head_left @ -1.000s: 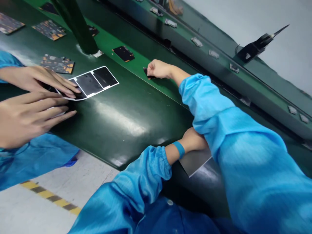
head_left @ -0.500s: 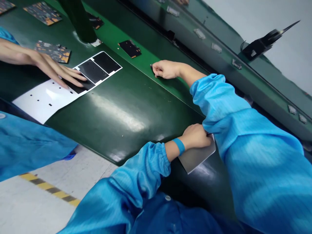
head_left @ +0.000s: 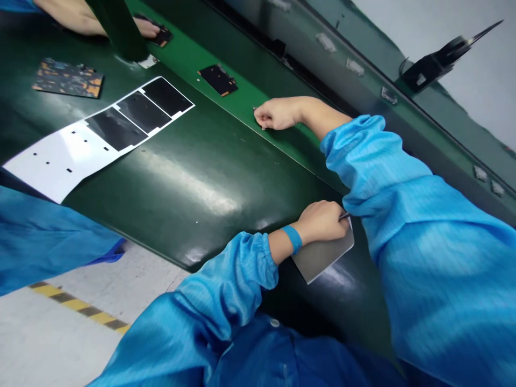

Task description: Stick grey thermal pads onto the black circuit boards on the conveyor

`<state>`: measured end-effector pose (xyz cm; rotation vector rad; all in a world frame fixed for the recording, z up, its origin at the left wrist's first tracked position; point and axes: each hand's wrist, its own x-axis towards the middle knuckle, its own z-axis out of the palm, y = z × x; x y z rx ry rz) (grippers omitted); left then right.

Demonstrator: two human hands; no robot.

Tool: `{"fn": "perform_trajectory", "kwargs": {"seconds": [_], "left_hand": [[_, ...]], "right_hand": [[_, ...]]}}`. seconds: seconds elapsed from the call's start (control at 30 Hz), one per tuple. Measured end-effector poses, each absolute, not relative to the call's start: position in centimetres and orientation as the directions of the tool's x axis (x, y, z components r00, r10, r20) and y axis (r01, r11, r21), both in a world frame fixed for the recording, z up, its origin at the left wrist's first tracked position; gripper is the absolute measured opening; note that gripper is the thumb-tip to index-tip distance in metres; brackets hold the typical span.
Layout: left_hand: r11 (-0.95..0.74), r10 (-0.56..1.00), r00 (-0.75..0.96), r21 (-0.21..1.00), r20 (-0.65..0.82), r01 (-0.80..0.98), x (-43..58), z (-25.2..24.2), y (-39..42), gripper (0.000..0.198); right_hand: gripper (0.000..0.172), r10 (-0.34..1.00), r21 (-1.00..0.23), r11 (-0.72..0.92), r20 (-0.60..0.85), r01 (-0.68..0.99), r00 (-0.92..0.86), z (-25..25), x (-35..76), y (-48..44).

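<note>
- One slender dark object point(head_left: 345, 215) is being gripped in the closed left hand point(head_left: 322, 221), above a grey sheet point(head_left: 324, 258) lying on the dark green table point(head_left: 226, 177); its free end is being pointed up and rightward, toward the right sleeve point(head_left: 358, 145).
- The grey sheet's longest visible edge is being seen to run from lower left to upper right; its upper part is being covered by the left hand, so its full outline cannot be told.
- The right hand point(head_left: 278, 114) is being held with bent fingers at the bright green strip point(head_left: 181, 67); a dark fragment point(head_left: 255, 109) is being glimpsed beside the fingertips. Most of the fragment is being hidden, and neither its long axis nor whether it is being gripped can be told.
- Beyond it, a black board point(head_left: 215, 79) is being displayed on the strip, its long axis slanting from upper left to lower right.
- At upper left, a dark board point(head_left: 164, 37) is being touched by a co-worker's hand point(head_left: 145, 27), whose wrist is being obscured by a green post point(head_left: 119, 29); the co-worker's arm is being cut off by the frame.
</note>
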<state>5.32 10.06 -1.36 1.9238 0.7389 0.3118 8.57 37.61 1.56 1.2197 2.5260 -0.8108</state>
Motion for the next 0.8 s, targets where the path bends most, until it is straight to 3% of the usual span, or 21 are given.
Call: {"fn": "perform_trajectory", "kwargs": {"seconds": [0.2, 0.43, 0.57, 0.67, 0.73, 0.8], "left_hand": [[-0.281, 0.623, 0.774, 0.890, -0.117, 0.361, 5.3, -1.4, 10.0, 0.028], [-0.260, 0.604, 0.785, 0.897, -0.138, 0.358, 5.1, -1.1, 10.3, 0.031], [-0.258, 0.612, 0.784, 0.910, -0.106, 0.325, 5.2, -1.5, 10.5, 0.030], [-0.234, 0.629, 0.774, 0.931, -0.074, 0.279, 5.2, -1.9, 10.6, 0.034], [-0.202, 0.638, 0.767, 0.948, -0.065, 0.248, 5.3, -2.0, 10.8, 0.037], [-0.158, 0.638, 0.767, 0.963, -0.068, 0.217, 5.3, -2.1, 10.9, 0.038]], "right_hand": [[0.016, 0.604, -0.239, 0.615, -0.470, 0.751, -0.644, 2.3, 9.0, 36.5], [0.002, 0.694, -0.086, 0.602, -0.436, 0.794, -0.573, 0.9, 9.6, 34.9], [0.023, 0.866, 0.000, 0.449, -0.247, 0.894, -0.435, 1.0, 10.0, 33.8], [0.030, 0.937, -0.045, 0.345, -0.040, 0.937, -0.347, 2.5, 12.3, 31.0], [0.027, 0.950, -0.164, 0.311, 0.055, 0.936, -0.306, 3.3, 15.2, 27.5], [0.030, 0.966, -0.364, 0.260, 0.097, 0.894, -0.242, 3.4, 18.9, 22.9]]}}
